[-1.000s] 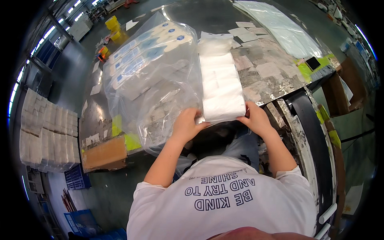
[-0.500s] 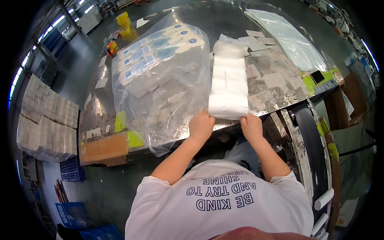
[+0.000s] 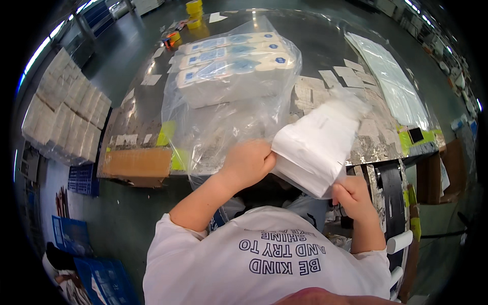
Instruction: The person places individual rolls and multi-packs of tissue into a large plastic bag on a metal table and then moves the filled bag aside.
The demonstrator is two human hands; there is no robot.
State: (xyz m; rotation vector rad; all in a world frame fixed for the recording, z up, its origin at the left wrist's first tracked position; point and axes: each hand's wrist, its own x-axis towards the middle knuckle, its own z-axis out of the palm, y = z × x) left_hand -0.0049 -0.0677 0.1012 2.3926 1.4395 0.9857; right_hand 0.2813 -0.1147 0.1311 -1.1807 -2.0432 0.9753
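Observation:
A long white plastic-wrapped pack (image 3: 316, 141), apparently of tissue paper, slants over the table's near edge with its near end raised and tilted. My left hand (image 3: 248, 161) is closed on its near left corner. At the near right corner, my right hand (image 3: 356, 197) pinches the loose film. The far end of the pack is blurred. Left of it lies a large clear plastic bag (image 3: 223, 119) with several white-and-blue printed packs (image 3: 231, 71) lined up inside. My left hand overlaps the bag's near side in view; whether it touches the bag I cannot tell.
The worn metal table (image 3: 127, 109) has paper scraps stuck to it. Flat clear bags (image 3: 389, 81) lie stacked at right. Yellow tape rolls (image 3: 194, 12) stand at the far left. Wrapped bundles (image 3: 66, 112) are piled left of the table. A dark conveyor belt (image 3: 392, 198) runs at right.
The white pack has swung from lying straight on the table to slanting, its near end pulled toward me and lifted. My right hand moved right and nearer; the whole view has shifted.

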